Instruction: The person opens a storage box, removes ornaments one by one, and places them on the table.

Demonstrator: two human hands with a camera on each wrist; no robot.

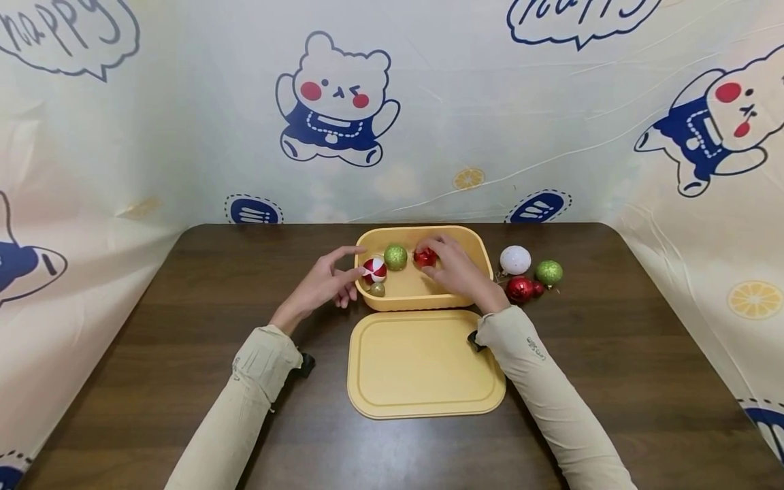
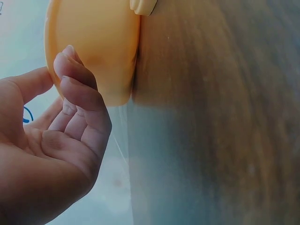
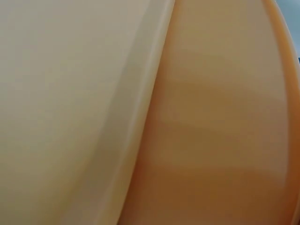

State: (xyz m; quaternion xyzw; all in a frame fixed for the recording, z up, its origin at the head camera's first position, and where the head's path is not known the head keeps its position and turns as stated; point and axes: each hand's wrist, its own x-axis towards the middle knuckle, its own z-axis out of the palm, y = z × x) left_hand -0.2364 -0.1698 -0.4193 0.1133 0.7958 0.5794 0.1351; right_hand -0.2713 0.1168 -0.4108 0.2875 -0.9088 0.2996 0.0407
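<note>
The yellow box (image 1: 416,301) stands open toward the back of the table. My left hand (image 1: 320,282) is at its left end, fingers loosely bent, with fingertips touching the rim; the left wrist view shows this hand (image 2: 70,126) against the outer wall. Inside the box, my right hand (image 1: 456,269) pinches a red Christmas bauble (image 1: 424,257) from above. Beside that bauble lies a green glitter bauble (image 1: 395,257). A red-and-white bauble (image 1: 376,271) and a small gold one (image 1: 377,290) sit at the left end. The right wrist view does not show the right hand.
A flat yellow lid (image 1: 427,364) lies in front of the box. Right of the box are a white bauble (image 1: 515,260), a green bauble (image 1: 548,273) and red baubles (image 1: 519,289). A patterned cloth (image 1: 429,122) hangs behind the dark wooden table (image 1: 245,252).
</note>
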